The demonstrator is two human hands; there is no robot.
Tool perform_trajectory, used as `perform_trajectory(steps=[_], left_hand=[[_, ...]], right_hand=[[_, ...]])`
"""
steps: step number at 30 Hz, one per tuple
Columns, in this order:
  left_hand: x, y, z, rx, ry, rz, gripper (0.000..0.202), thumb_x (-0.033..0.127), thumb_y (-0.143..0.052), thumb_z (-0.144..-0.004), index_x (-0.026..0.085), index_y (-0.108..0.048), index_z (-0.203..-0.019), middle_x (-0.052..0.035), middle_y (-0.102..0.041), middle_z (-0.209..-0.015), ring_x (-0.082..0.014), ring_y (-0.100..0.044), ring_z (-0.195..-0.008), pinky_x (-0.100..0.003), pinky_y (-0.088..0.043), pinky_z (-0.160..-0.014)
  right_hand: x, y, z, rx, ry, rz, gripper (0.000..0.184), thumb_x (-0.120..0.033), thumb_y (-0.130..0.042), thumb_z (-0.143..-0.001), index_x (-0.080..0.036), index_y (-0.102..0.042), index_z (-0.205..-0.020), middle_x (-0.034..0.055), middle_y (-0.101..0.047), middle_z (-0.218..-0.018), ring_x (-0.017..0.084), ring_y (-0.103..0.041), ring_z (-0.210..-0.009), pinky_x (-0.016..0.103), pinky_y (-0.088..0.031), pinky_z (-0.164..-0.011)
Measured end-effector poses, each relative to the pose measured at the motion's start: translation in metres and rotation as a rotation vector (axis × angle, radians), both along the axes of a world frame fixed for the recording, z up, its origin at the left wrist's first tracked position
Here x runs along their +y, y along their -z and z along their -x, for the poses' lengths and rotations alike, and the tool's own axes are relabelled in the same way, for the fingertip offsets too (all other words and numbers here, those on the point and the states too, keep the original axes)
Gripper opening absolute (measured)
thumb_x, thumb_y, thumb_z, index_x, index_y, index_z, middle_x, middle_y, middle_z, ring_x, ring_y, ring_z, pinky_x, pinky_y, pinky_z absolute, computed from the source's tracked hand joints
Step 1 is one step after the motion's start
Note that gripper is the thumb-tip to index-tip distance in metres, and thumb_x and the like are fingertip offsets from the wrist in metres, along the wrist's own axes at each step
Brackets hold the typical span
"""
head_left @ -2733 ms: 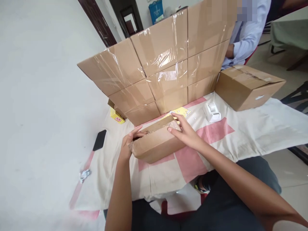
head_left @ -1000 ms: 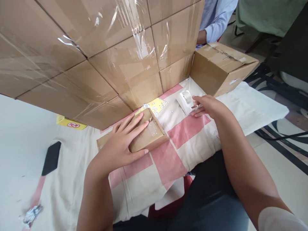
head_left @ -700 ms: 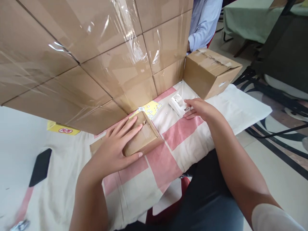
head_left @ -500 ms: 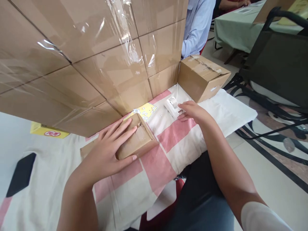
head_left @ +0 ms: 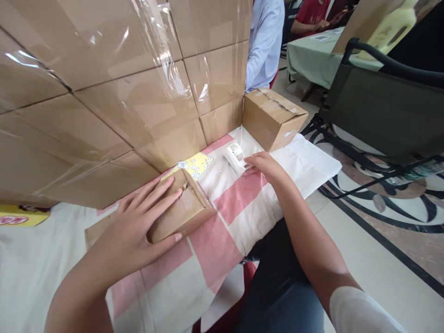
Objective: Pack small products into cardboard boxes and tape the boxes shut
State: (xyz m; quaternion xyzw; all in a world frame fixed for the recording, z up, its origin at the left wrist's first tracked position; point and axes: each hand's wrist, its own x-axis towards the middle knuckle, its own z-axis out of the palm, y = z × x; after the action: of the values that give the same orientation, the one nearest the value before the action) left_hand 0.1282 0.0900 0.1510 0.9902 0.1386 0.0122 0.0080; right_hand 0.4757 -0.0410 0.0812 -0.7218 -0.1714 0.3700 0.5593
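Observation:
My left hand (head_left: 137, 226) lies flat, fingers spread, on top of a small brown cardboard box (head_left: 185, 212) that rests on a pink-and-white cloth (head_left: 239, 203). Farther right my right hand (head_left: 265, 165) reaches a white tape dispenser (head_left: 235, 156); its fingers curl at the dispenser's near end, pinched on something I cannot make out. A yellow printed card (head_left: 194, 165) lies between the box and the dispenser.
A wall of taped cardboard boxes (head_left: 114, 88) stands right behind the small box. A separate brown carton (head_left: 272, 118) sits at the cloth's far right corner. A person in a light blue shirt (head_left: 265, 41) sits beyond. A dark chair (head_left: 385, 111) stands to the right.
My right hand left the small box and went right to the tape dispenser. My left hand moved from the box's end onto its top. My view swung right and closer.

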Motion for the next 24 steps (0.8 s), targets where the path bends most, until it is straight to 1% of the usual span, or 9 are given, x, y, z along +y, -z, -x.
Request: perform_trajectory(steps=[3,6,9,12,14,16,19,21,24], left_hand=[[-0.0004,0.0003,-0.0002,-0.016,-0.006,0.006,0.083,0.058,-0.056,-0.096,0.047,-0.01,-0.164,-0.002,-0.019,-0.175,-0.0384,-0.024,-0.159,-0.059,-0.033,-0.118],[0.0004,0.0016,0.0011,-0.037,-0.023,0.043,0.085,0.059,-0.057,-0.095,0.05,-0.01,-0.164,0.0018,-0.018,-0.175,-0.0415,-0.025,-0.158,-0.062,-0.033,-0.119],[0.0022,0.0037,0.0024,-0.072,-0.027,0.093,0.088,0.063,-0.061,-0.09,0.052,-0.014,-0.164,0.0063,-0.019,-0.174,-0.0456,-0.028,-0.156,-0.065,-0.033,-0.119],[0.0025,0.0047,0.0023,-0.084,-0.03,0.114,0.091,0.068,-0.063,-0.087,0.052,-0.017,-0.164,0.008,-0.021,-0.174,-0.0475,-0.028,-0.155,-0.067,-0.033,-0.12],[0.0013,0.0038,0.0018,-0.079,-0.028,0.098,0.089,0.068,-0.062,-0.088,0.051,-0.018,-0.164,0.0078,-0.02,-0.174,-0.0451,-0.026,-0.157,-0.065,-0.032,-0.121],[-0.0006,0.0017,0.0013,-0.044,-0.031,0.066,0.084,0.066,-0.058,-0.093,0.046,-0.019,-0.164,0.0054,-0.019,-0.175,-0.0411,-0.023,-0.159,-0.062,-0.03,-0.122],[-0.0032,-0.0022,0.0006,0.0,-0.031,0.02,0.079,0.065,-0.054,-0.096,0.037,-0.025,-0.164,0.0004,-0.018,-0.175,-0.0373,-0.022,-0.16,-0.058,-0.03,-0.121],[-0.0044,-0.0041,0.0,-0.003,-0.026,0.005,0.078,0.067,-0.053,-0.096,0.035,-0.028,-0.163,-0.0008,-0.019,-0.175,-0.0364,-0.023,-0.159,-0.056,-0.031,-0.12],[-0.0052,-0.004,-0.0011,-0.017,-0.031,0.003,0.077,0.066,-0.051,-0.097,0.034,-0.029,-0.163,-0.0011,-0.019,-0.175,-0.0347,-0.025,-0.159,-0.054,-0.031,-0.12]], right_hand=[[-0.003,-0.0036,0.0028,0.057,-0.013,-0.011,0.021,-0.01,-0.068,-0.084,-0.015,-0.061,-0.064,0.0066,-0.07,-0.066,0.021,-0.074,-0.058,0.026,-0.059,-0.059],[-0.0046,-0.006,0.0039,0.034,-0.033,-0.021,0.025,-0.008,-0.066,-0.082,-0.016,-0.058,-0.06,0.0058,-0.068,-0.064,0.019,-0.073,-0.058,0.024,-0.056,-0.058],[-0.0037,-0.0054,0.0035,0.01,-0.055,-0.043,0.031,-0.006,-0.064,-0.08,-0.018,-0.051,-0.055,0.0035,-0.065,-0.061,0.017,-0.072,-0.057,0.023,-0.053,-0.058],[-0.0011,-0.0035,0.0035,-0.013,-0.051,-0.047,0.032,-0.006,-0.063,-0.079,-0.02,-0.047,-0.055,0.0001,-0.058,-0.053,0.017,-0.072,-0.058,0.02,-0.049,-0.055],[0.0006,-0.0028,0.0048,-0.028,-0.042,-0.019,0.034,-0.007,-0.064,-0.08,-0.02,-0.046,-0.055,-0.0002,-0.058,-0.052,0.017,-0.073,-0.059,0.019,-0.047,-0.053],[0.0016,-0.0027,0.0069,-0.069,-0.02,0.016,0.04,-0.011,-0.066,-0.082,-0.022,-0.041,-0.053,-0.0003,-0.057,-0.05,0.018,-0.074,-0.061,0.019,-0.044,-0.049],[0.0018,-0.0037,0.0098,-0.244,0.021,0.07,0.054,-0.016,-0.071,-0.083,-0.024,-0.029,-0.051,-0.002,-0.048,-0.043,0.02,-0.076,-0.065,0.017,-0.036,-0.043],[0.0015,-0.0053,0.0103,-0.327,0.027,0.119,0.058,-0.018,-0.074,-0.083,-0.024,-0.027,-0.05,-0.0016,-0.049,-0.042,0.021,-0.076,-0.064,0.016,-0.038,-0.042],[0.001,-0.0095,0.0098,-0.261,0.005,0.197,0.048,-0.022,-0.075,-0.086,-0.022,-0.04,-0.053,0.0033,-0.064,-0.053,0.021,-0.074,-0.059,0.022,-0.051,-0.047]])
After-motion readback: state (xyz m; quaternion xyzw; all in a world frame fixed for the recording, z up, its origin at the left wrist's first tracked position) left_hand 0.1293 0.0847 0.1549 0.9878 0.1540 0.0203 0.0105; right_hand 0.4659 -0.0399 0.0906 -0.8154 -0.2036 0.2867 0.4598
